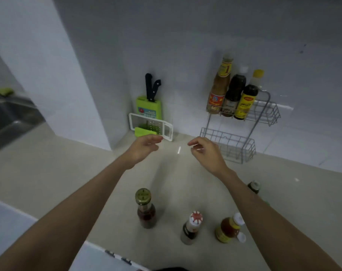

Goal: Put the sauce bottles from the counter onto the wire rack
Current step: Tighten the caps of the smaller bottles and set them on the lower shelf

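Observation:
A two-tier white wire rack (264, 114) stands against the back wall at the right. Its upper shelf holds three bottles: a tall tan sauce bottle (220, 85), a dark bottle (234, 92) and a yellow-capped dark bottle (247, 96). The lower shelf (234, 145) holds nothing. On the counter near me stand a gold-capped red sauce bottle (145, 209), a white-capped brown bottle (191, 227) and an orange sauce bottle (229, 227). A small dark bottle (254, 186) shows behind my right forearm. My left hand (144, 147) and right hand (204, 151) hover over the counter, holding nothing, fingers loosely curled.
A green knife block (149, 106) with two black-handled knives stands in the wall corner, a white and green grater (150, 128) leaning in front of it. A steel sink (7, 118) lies at the far left. A white board (7, 222) sits at the near left.

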A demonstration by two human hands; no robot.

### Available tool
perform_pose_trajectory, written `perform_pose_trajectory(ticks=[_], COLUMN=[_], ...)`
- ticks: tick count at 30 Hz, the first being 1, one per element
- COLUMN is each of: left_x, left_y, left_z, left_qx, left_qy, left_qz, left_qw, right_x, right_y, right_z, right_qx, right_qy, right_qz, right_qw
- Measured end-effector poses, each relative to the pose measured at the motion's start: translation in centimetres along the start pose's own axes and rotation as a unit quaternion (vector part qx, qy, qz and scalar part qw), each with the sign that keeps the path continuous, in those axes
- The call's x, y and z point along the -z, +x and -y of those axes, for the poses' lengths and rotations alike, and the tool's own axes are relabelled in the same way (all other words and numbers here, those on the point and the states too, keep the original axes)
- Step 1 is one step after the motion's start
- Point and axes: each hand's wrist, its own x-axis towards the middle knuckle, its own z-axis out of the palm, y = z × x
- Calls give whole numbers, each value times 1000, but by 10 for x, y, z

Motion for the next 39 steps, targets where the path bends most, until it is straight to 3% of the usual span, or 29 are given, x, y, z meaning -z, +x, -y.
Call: perform_pose_trajectory(ticks=[5, 10, 12, 14, 22, 26, 30, 34, 36, 39], left_x=[26, 7, -12, -27, -53, -52, -57, -79, -89, -88], left_y=[-86, -140, -145, -145, -127, -99, -71, -53, -47, -38], left_z=[70, 112, 117, 119, 108, 73, 29, 4, 0, -6], left_qx=[54, 104, 106, 100, 52, 29, 12, -7, -20, -30], left_qy=[22, 93, 72, 63, 27, 51, -14, -44, -41, -54], left_qz=[-35, 124, 112, 53, -44, -13, 73, 20, 4, 76], left_qw=[998, 982, 985, 992, 997, 998, 997, 999, 999, 995], right_x=[-42, -69, -76, -80, -53, -13, 35, 64, 72, 82], right_y=[-22, -34, -36, -37, -34, -9, 17, 28, 29, 29], right_z=[32, 73, 82, 87, 94, 104, 116, 113, 107, 104], right_qx=[24, 108, 164, 202, 211, 204, 170, 185, 195, 202], right_qy=[3, -64, -106, -131, -162, -191, -198, -237, -269, -264], right_qz=[259, 380, 387, 385, 393, 396, 381, 307, 302, 326], right_qw=[966, 917, 901, 891, 880, 875, 887, 903, 894, 885])
